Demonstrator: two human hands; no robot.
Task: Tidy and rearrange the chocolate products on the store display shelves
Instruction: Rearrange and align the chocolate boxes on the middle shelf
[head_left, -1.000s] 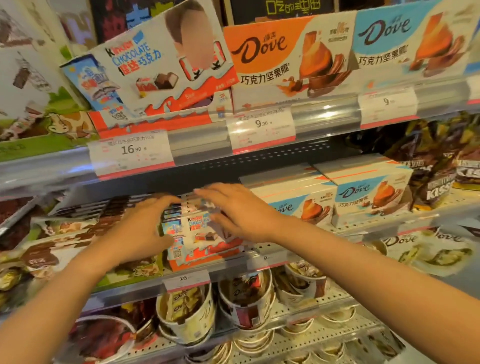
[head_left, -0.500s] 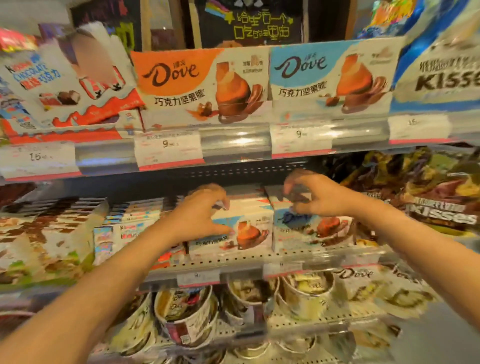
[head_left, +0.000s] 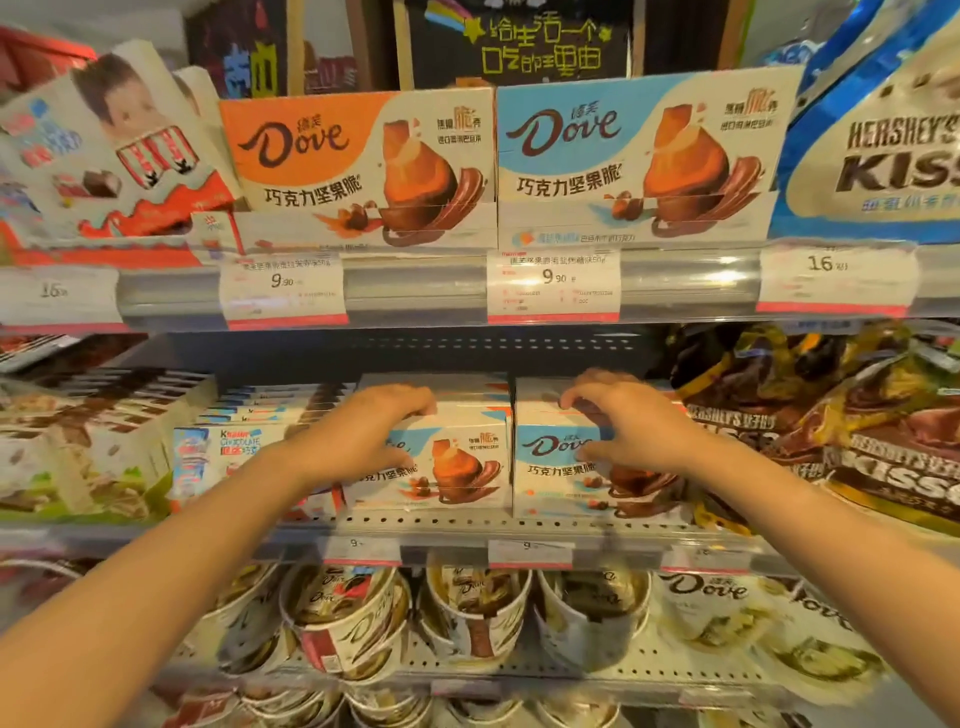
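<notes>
I see two blue Dove boxes standing side by side at the front edge of the middle shelf (head_left: 519, 525), faces toward me and nearly touching. My left hand (head_left: 363, 436) grips the left Dove box (head_left: 457, 457): its fingers (head_left: 410, 402) curl over the top front edge while the thumb presses against the printed face lower down. My right hand (head_left: 628, 421) holds the right Dove box (head_left: 550, 467) the same way, fingers hooked over the top and thumb pinching the front panel. Just left of these boxes sits a stack of Kinder chocolate boxes (head_left: 228, 447), and to the right lie Hershey's Kisses bags (head_left: 883, 441) against the shelf's right end. On the upper shelf (head_left: 415, 291) stand an orange Dove display box (head_left: 358, 166) and a blue Dove display box (head_left: 634, 156). Below, Dove cups (head_left: 353, 618) line the lower shelf.
</notes>
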